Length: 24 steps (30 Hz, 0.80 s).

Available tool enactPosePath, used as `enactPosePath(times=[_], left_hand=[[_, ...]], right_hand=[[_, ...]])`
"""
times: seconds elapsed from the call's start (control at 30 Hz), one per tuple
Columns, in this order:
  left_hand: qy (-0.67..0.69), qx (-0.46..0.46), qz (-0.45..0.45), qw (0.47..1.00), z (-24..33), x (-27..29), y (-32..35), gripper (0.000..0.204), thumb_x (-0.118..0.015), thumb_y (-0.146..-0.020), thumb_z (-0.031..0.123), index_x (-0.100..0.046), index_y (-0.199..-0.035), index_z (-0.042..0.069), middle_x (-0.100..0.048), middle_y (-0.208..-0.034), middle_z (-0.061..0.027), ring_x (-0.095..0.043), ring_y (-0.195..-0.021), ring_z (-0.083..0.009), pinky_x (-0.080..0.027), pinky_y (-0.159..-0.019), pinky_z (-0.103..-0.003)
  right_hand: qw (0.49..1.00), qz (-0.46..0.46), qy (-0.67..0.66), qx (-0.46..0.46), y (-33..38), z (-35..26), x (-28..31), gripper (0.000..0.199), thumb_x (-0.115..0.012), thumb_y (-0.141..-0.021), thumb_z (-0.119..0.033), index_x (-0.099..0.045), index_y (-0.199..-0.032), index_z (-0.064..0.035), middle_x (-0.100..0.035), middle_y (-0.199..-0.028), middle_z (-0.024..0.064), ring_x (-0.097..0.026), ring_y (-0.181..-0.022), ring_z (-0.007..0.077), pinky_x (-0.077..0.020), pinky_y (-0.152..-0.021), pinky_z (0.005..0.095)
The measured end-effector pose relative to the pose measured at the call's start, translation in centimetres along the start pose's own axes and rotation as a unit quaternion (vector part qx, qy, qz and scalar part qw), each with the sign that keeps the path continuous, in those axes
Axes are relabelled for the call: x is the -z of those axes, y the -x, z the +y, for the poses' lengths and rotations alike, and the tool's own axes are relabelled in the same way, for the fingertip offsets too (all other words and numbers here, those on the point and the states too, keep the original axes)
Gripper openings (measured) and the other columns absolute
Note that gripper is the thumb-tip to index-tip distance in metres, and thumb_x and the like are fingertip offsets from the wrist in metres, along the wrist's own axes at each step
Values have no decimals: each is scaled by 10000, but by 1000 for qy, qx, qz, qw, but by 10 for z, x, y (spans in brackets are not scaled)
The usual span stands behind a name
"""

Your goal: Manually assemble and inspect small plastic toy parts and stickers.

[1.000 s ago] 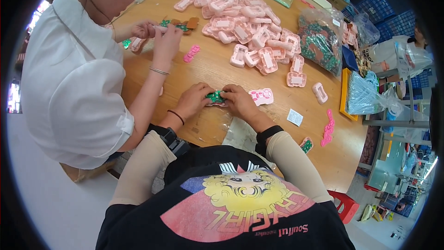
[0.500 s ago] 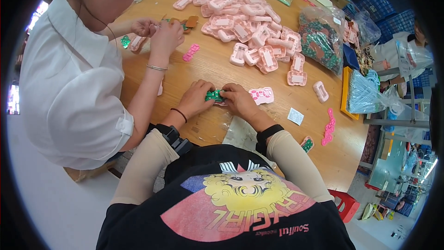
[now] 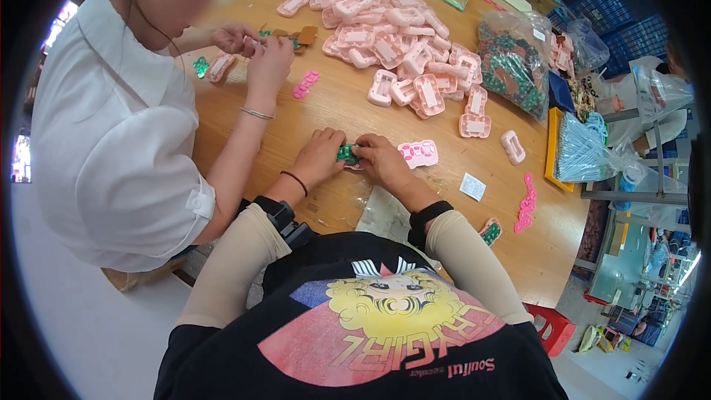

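Note:
A small green circuit board (image 3: 346, 154) lies over a pale pink plastic shell, mostly covered by my fingers at the middle of the near side of the table. My left hand (image 3: 320, 157) grips its left end, fingers bent over the top. From the other side my right hand (image 3: 381, 158) pinches the right end with thumb and fingertips. Just right of my right hand rests another pale pink shell (image 3: 418, 153) with a bright pink rubber pad seated in it. Nearer my right forearm is a shell with a green board (image 3: 491, 232).
Pale pink shells (image 3: 400, 37) are heaped across the far middle of the wooden table (image 3: 444, 207). A clear bag of green boards (image 3: 513, 63) stands behind right, near a yellow tray (image 3: 555, 148). Pink rubber strips (image 3: 526, 204) lie about. A co-worker (image 3: 118, 141) works close at my left.
My left hand has shifted slightly to the right, covering more of the green board's left end. My right hand stays almost in place. The co-worker's hands have moved a little.

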<state>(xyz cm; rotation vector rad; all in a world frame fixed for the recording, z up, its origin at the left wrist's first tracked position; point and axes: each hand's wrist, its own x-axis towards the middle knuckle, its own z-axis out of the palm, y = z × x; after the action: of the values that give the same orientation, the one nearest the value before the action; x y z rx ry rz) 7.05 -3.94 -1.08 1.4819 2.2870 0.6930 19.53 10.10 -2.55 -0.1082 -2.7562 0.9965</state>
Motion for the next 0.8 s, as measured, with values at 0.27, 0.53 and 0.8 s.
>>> enactPosePath(times=[0.27, 0.53, 0.8], left_hand=[[80, -15, -24, 996, -20, 4, -5, 361, -728, -633, 74, -527, -932, 56, -530, -926, -134, -515, -912, -314, -427, -799, -368], [112, -36, -29, 993, -33, 2, -6, 343, -705, -652, 44, -544, -955, 55, -538, -940, -117, -520, -922, -284, -431, -819, -345], [140, -25, -63, 988, -30, 10, -3, 367, -698, -656, 48, -561, -996, 61, -544, -973, -101, -531, -924, -260, -439, -829, -323]], right_hand=[[1000, -6, 15, 1, -2, -2, -1, 249, -637, -709, -48, -642, -957, -32, -574, -1033, 128, -557, -952, 305, -468, -821, 353], [1000, 3, 8, 11, -1, 0, -2, 245, -631, -712, -49, -640, -956, -27, -574, -1017, 136, -561, -938, 309, -469, -810, 360], [1000, -5, 9, 6, -1, -2, -1, 245, -628, -720, -56, -640, -963, -29, -576, -1013, 138, -564, -924, 311, -470, -800, 362]])
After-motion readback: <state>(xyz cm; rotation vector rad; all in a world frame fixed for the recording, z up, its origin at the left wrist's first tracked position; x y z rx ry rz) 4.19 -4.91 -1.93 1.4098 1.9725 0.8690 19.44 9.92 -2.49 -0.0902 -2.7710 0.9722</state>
